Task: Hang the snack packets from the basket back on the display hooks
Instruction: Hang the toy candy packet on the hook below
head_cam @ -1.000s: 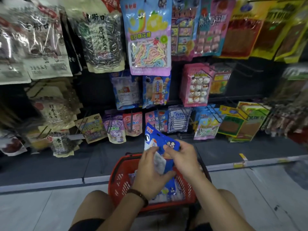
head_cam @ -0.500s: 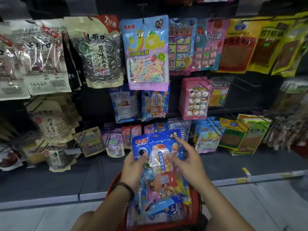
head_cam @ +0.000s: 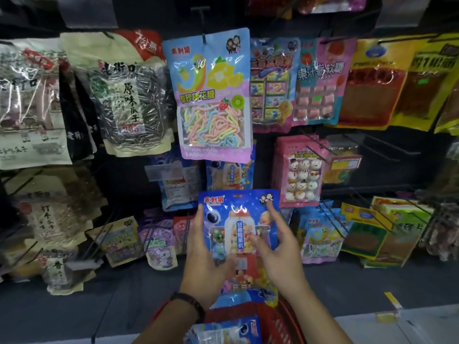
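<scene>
I hold a blue snack packet [head_cam: 237, 219] with a candy-machine picture upright in front of the display. My left hand [head_cam: 205, 256] grips its left edge, thumb across the front. My right hand [head_cam: 275, 252] holds its right side with the index finger stretched up to the top right corner. Directly behind and above it a matching blue packet [head_cam: 231, 173] hangs on a hook. Below, the red basket [head_cam: 283, 321] sits between my knees with another blue packet [head_cam: 223, 330] inside.
Rows of hanging packets fill the rack: a rainbow candy bag [head_cam: 211, 95], sunflower seed bags [head_cam: 129, 95], a pink snowman candy pack [head_cam: 301, 172], yellow packs [head_cam: 372, 83] at right. Bare black hooks [head_cam: 387, 145] jut out at right. A dark low shelf [head_cam: 99, 306] runs under the rack.
Both hands lifted the blue packet out of the basket, turned its front toward me and raised it toward the middle row of hooks. My view has tilted upward.
</scene>
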Available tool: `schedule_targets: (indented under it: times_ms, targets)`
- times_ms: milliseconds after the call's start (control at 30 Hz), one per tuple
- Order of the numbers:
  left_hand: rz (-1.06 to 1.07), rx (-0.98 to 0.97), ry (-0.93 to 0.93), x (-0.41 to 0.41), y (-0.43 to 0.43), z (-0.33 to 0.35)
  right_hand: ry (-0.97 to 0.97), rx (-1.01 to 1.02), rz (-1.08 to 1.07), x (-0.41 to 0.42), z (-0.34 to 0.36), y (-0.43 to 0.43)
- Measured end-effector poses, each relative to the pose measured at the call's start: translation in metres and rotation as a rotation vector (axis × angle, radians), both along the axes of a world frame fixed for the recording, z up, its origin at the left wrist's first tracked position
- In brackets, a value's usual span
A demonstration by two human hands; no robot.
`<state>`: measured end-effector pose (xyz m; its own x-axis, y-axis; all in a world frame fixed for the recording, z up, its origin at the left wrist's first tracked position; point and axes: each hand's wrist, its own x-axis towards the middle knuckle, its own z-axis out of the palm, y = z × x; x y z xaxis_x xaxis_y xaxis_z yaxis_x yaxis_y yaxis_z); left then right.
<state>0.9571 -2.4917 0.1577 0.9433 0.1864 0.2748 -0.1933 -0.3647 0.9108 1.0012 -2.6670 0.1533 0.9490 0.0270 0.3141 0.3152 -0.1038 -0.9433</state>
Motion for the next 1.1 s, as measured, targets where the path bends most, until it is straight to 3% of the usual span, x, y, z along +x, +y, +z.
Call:
schedule_targets:
  times_ms: [100, 333, 533, 1100]
  targets:
    - [0.021, 0.113, -0.017, 0.025, -0.009, -0.002, -0.061, 0.01, -0.003, 0.034, 0.004, 0.005]
    - [0.049, 0.001, -0.042, 0.071, -0.019, -0.014, -0.131, 0.104, 0.015, 0.076, -0.001, 0.007]
    - [0.031, -0.083, -0.07, 0.086, -0.024, -0.014, -0.167, 0.056, 0.012, 0.091, -0.005, 0.004]
    - [0.044, 0.03, -0.094, 0.11, -0.005, -0.028, -0.176, 0.074, 0.035, 0.109, -0.003, 0.016]
